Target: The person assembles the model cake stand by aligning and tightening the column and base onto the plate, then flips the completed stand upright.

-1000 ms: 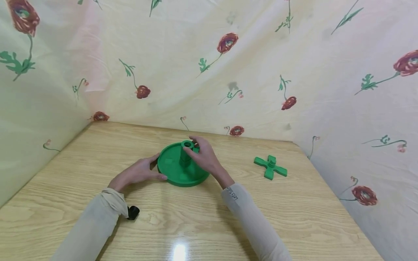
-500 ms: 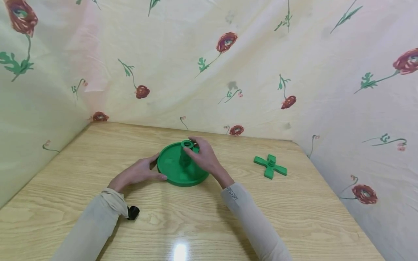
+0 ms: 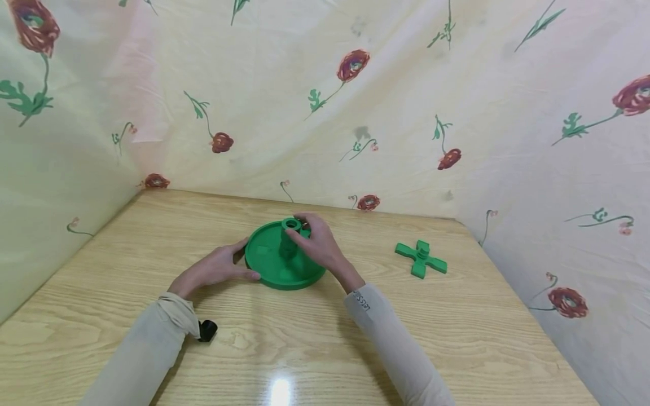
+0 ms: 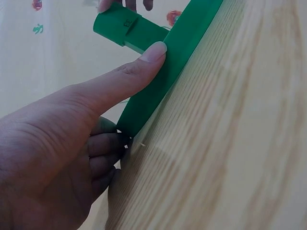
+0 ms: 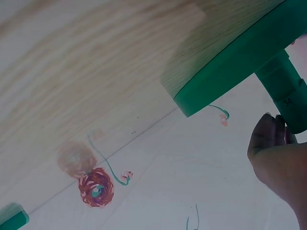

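Note:
A round green dish [image 3: 274, 276] with a raised rim lies on the wooden table. From its middle rises a green hollow post [image 3: 287, 243], open at the top. My left hand [image 3: 215, 268] holds the dish at its left edge; in the left wrist view the thumb [image 4: 153, 52] lies on the outside of the rim. With thumb and fingers, my right hand [image 3: 320, 242] grips the post near its top. In the right wrist view, small markings show on the post [image 5: 283, 88]. Part of the dish's right side is hidden behind the right hand.
A green cross-shaped piece [image 3: 420, 258] with a short stud in its middle lies on the table [image 3: 304, 349] to the right. A flowered cloth [image 3: 284, 141] hangs behind the table and along both sides. A black wrist camera [image 3: 207, 331] sits at the left sleeve.

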`<state>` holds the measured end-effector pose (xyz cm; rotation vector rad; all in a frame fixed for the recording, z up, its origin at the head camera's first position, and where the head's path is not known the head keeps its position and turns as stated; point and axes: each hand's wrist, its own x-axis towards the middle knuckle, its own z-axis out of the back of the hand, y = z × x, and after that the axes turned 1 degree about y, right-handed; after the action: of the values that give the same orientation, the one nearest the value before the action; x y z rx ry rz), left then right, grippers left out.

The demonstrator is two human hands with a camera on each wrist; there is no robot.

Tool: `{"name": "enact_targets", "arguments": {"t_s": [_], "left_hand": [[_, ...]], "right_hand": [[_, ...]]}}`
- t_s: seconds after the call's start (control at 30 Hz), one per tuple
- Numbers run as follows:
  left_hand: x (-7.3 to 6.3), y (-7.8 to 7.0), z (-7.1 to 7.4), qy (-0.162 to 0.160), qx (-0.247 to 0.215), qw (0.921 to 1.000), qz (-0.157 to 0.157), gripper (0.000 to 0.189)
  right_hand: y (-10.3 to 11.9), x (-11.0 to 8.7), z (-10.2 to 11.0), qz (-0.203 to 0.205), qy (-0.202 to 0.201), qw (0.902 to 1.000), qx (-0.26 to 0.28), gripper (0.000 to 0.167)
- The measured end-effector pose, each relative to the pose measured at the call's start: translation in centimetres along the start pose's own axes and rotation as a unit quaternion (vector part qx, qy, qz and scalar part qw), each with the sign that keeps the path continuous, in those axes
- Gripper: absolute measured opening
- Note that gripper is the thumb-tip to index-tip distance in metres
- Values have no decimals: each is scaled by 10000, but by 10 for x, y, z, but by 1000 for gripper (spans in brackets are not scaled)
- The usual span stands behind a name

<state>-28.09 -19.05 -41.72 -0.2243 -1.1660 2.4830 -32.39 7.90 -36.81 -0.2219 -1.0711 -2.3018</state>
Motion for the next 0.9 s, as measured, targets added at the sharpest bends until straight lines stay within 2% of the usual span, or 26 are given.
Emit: {"name": "enact_targets", "arguments": {"t_s": [0.13, 0.4, 0.63, 0.9], "left_hand": [[1, 0, -1, 15, 14, 10000, 8, 112], [0, -2, 0, 17, 64, 10000, 28, 112], [0, -1, 1, 16, 114, 9999, 56, 112], [-1, -1, 0, 25, 69, 10000, 30, 111]], "right_hand": [[0, -1, 0, -148, -8, 9999, -42, 50], [-2, 1, 1, 93, 55, 9998, 148, 45], [-1, 1, 0, -29, 20, 9999, 131, 52], [-2, 1, 0, 141, 65, 9998, 148, 46]]}}
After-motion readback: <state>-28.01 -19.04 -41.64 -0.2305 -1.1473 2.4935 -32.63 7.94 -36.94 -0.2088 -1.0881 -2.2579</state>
